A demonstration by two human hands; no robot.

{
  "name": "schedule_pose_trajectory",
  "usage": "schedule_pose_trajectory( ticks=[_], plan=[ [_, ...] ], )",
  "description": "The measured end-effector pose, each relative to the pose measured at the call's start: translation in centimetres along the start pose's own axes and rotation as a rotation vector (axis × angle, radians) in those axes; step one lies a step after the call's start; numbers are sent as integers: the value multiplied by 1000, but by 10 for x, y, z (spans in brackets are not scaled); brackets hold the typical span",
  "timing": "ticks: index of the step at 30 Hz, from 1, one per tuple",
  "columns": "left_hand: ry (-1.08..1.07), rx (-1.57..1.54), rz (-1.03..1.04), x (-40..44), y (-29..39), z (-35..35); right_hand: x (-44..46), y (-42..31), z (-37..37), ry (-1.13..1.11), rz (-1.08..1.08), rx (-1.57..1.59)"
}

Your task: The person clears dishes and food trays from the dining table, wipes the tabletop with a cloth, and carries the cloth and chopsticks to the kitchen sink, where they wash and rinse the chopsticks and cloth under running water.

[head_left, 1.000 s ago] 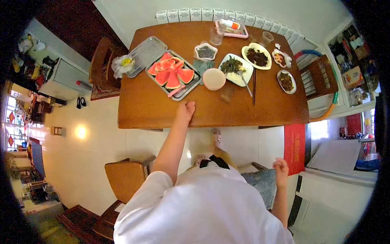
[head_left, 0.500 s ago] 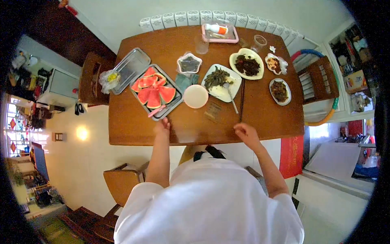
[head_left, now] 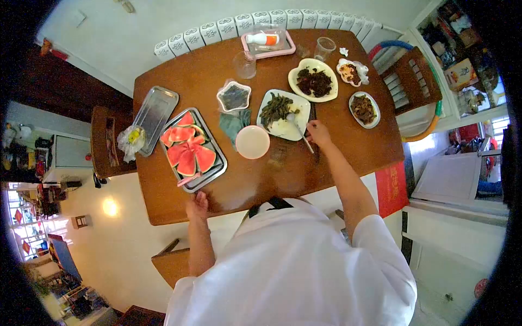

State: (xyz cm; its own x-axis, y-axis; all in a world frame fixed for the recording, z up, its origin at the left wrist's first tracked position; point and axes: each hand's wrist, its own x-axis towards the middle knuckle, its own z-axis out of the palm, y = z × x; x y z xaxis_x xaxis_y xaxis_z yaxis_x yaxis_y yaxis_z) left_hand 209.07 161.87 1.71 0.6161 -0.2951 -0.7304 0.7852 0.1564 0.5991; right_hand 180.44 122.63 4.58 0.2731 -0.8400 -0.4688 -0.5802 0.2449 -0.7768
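No text legible anywhere, pale characters down the red mat (head_left: 391, 187) on the floor beside the table (head_left: 266, 176), too small and blurred to read, an orange label on the white bottle (head_left: 263, 39), its print unreadable, blurred markings on the shelf box (head_left: 461, 74).

Soft, fairly dim daylight here, with sheen spreading across the table (head_left: 261, 182) around six o'clock; a bright glare spot burns on the floor (head_left: 122, 212) toward eight, windows (head_left: 19, 217) blown out beyond, fisheye edges bending into grainy black.
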Motion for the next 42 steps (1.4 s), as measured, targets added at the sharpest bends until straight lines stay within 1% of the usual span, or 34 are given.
schedule_pose_trajectory(
  ticks=[1, 2, 3, 4, 5, 7, 8, 9, 11, 12, 14, 15, 16, 17, 18, 19, 21, 22, 23, 25, 26, 27, 29, 30, 32, 37, 39, 40, 42],
  plan=[
    [57, 0, -68, -5, 1, 0, 6, 1, 5, -3, 11, -2],
    [-184, 69, -114, 0, -6, -18, 17, 6, 10, 5, 56, 19],
    [-179, 71, -118, -21, -3, 0, 27, 11, 14, 13, 99, 40],
    [-146, 356, -57, -63, -1, 37, 39, 20, 18, 18, 80, -11],
    [-111, 641, 2, -85, -3, 62, 41, 20, 19, 14, 90, -14],
    [-365, 874, 279, -69, -23, 70, 34, 8, 19, -9, 115, 10],
    [-415, 1014, 444, -62, -28, 80, 24, 1, 21, 92, 78, 22],
    [-466, 1150, 612, -63, -28, 100, 28, 6, 24, 87, 85, 18],
    [-450, 1346, 984, -74, -18, 139, 40, 18, 25, 62, 155, 42],
    [-448, 1349, 977, -67, -18, 147, 39, 18, 20, -32, 154, 52],
    [-473, 1300, 814, -48, -21, 162, 40, 20, 22, 11, 144, 35],
    [-478, 1302, 818, -29, -30, 160, 40, 19, 23, 57, 130, 21],
    [-562, 1174, 750, -2, -42, 153, 35, 13, 21, 62, 130, 28],
    [-640, 1046, 679, 13, -49, 152, 27, 1, 17, -7, 150, 62],
    [-723, 968, 486, -3, -40, 164, 22, -5, 13, -76, 171, 95],
    [-777, 895, 291, -19, -32, 176, 28, 2, 14, -73, 174, 100],
    [-668, 764, -14, -32, -35, 184, 38, 8, 14, -129, 210, 123],
    [-648, 803, 2, -31, -40, 186, 38, 5, 10, -176, 218, 95],
    [-655, 807, 5, -34, -43, 190, 39, 2, 9, -170, 215, 100],
    [-593, 679, -87, -42, -48, 198, 30, -13, 7, -230, 177, 48],
    [-626, 594, -58, -37, -55, 198, 21, -24, 4, -254, 180, -3],
    [-628, 596, -64, -38, -56, 201, 20, -23, 5, -251, 186, -2],
    [-546, 556, -5, -41, -59, 206, 18, -22, 7, -260, 144, 44],
    [-547, 556, -4, -41, -60, 208, 16, -21, 10, -198, 138, 77],
    [-459, 580, 21, -42, -62, 210, 13, -22, 10, -197, 134, 73],
    [-490, 621, 58, -32, -64, 206, 19, -4, 13, -199, 80, 124],
    [-490, 639, 75, -30, -64, 204, 13, -4, 13, -137, 78, 217],
    [-491, 630, 81, -29, -64, 203, 14, -2, 13, -136, 75, 217],
    [-495, 618, 89, -28, -64, 203, 21, 6, 11, -144, 108, 116]
  ],
)
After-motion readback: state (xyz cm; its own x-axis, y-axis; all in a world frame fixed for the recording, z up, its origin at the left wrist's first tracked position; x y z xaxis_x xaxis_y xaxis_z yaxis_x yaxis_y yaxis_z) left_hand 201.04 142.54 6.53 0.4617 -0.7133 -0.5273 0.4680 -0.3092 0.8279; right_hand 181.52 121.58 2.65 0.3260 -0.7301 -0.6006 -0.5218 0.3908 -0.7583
